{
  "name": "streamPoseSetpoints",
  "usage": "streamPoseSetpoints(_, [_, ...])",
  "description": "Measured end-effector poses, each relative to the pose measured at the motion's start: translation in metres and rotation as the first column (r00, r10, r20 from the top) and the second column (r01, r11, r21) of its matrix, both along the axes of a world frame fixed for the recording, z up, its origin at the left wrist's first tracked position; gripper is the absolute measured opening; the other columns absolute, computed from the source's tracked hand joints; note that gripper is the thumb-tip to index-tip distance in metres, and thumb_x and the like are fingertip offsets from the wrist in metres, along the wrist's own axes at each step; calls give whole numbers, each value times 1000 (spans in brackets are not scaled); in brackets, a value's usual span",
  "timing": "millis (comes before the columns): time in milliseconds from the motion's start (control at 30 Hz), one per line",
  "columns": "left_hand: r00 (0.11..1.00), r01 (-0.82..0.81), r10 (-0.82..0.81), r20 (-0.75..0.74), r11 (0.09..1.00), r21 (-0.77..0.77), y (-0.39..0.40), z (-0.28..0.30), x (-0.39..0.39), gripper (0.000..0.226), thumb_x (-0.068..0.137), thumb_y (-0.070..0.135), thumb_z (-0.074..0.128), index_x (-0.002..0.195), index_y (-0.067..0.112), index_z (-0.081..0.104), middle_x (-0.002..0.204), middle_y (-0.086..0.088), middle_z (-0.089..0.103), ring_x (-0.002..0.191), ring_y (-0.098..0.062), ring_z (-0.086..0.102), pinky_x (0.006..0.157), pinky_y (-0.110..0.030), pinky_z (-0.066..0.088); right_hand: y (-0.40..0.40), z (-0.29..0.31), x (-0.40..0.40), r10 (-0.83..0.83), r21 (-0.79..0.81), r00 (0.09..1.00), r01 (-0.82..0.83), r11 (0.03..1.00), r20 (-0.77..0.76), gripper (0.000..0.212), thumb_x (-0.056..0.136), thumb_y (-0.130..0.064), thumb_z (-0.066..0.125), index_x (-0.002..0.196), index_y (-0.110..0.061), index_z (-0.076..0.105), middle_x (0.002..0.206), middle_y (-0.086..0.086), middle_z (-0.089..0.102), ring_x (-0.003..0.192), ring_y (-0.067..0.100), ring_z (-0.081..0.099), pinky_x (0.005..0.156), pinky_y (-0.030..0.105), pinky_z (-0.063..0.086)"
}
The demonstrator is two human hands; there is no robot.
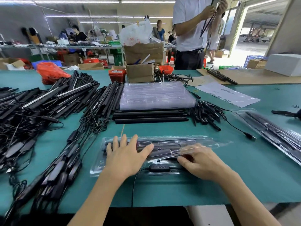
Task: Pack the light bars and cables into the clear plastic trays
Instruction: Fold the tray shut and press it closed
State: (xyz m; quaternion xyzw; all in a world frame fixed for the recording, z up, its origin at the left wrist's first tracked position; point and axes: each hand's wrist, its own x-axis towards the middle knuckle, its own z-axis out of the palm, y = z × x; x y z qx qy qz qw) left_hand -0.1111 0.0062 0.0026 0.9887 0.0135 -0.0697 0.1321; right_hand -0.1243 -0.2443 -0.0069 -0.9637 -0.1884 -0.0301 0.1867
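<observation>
A clear plastic tray (192, 141) lies in front of me on the green table, with black light bars inside and its clear lid half lowered. My left hand (125, 155) presses flat on the tray's left part with straight fingers. My right hand (200, 162) has curled fingers at the lid's near edge; the grip itself is blurred. A black controller (159, 168) with its cable sits in the tray's near slot. A stack of clear trays (156, 95) stands behind, resting on black bars (149, 116).
A big heap of light bars and cables (45, 101) fills the left. A packed tray (273, 132) lies at the right. Loose plugs (205, 115), cardboard boxes (141, 72) and a red bin (117, 75) stand farther back. A person (192, 30) stands across the table.
</observation>
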Motion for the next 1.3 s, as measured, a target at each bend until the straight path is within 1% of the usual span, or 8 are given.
streamPoseSetpoints(200, [989, 5, 1, 148, 999, -37, 4, -16, 8, 98, 74, 92, 3, 158, 41, 10, 168, 0, 0, 154, -24, -11, 122, -49, -6, -15, 2, 1, 5, 244, 996, 17, 970, -92, 26, 88, -8, 66, 79, -30, 54, 77, -4, 56, 69, 12, 50, 71, 39, 48])
streamPoseSetpoints(300, [992, 8, 3, 124, 996, -87, 5, -15, 8, 112, 63, 99, -5, 158, 42, 8, 168, 1, -2, 153, -24, -14, 121, -51, -8, -20, -6, 3, -65, 269, 997, 74, 960, -41, 27, 84, -22, 77, 77, -38, 57, 91, -9, 65, 95, 13, 57, 98, 43, 39])
streamPoseSetpoints(433, [995, -7, 12, 99, 999, -48, 3, -14, 7, 99, 73, 94, 8, 158, 42, 9, 168, 1, -3, 153, -24, -14, 122, -51, -8, -23, -2, -3, -220, 207, 972, 234, 950, -89, 53, 73, -53, 82, 95, -84, 44, 107, -35, 49, 126, 12, 30, 110, 38, 16])
streamPoseSetpoints(600, [988, -18, 22, 152, 999, -29, 2, -16, 8, 94, 77, 91, 13, 157, 42, 12, 168, 1, 2, 154, -23, -9, 123, -49, -4, -16, -9, -2, -455, 174, 886, 463, 869, -88, 54, 51, -80, 73, 88, -46, 52, 112, -12, 48, 101, 3, 16, 82, 30, 16])
streamPoseSetpoints(800, [982, -18, 24, 189, 999, -33, 3, -18, 10, 93, 77, 92, 15, 156, 42, 18, 168, 2, 8, 154, -23, -4, 123, -48, -1, -22, -7, 0, -493, 197, 841, 534, 822, -223, 94, 44, -82, 77, 123, -36, 55, 138, -6, 44, 133, 18, 22, 109, 37, 24])
streamPoseSetpoints(967, [979, -15, 15, 204, 1000, 1, 4, -21, 8, 96, 74, 91, 8, 157, 42, 13, 168, 1, 6, 154, -23, -5, 124, -48, 0, -28, -7, -1, -480, 310, 847, 531, 788, -230, 152, 26, -80, 73, 156, -20, 22, 158, -1, 16, 146, 18, 10, 121, 38, 12])
streamPoseSetpoints(1167, [971, -26, 13, 240, 998, 50, 2, -26, 4, 99, 72, 90, -2, 157, 41, 9, 168, 0, 3, 154, -26, -5, 124, -49, 0, -46, -12, 0, -340, 311, 910, 403, 861, -237, 117, 41, -78, 74, 140, -26, 39, 130, -10, 41, 119, 10, 31, 101, 30, 32])
streamPoseSetpoints(1300, [965, -33, 18, 262, 998, 54, 1, -29, 0, 101, 71, 90, -5, 157, 40, 11, 168, -1, 6, 154, -26, -2, 124, -48, 1, -63, -9, -3, -182, 380, 922, 313, 871, -342, 88, 60, -64, 79, 134, -39, 37, 136, -14, 43, 129, 14, 40, 104, 34, 35])
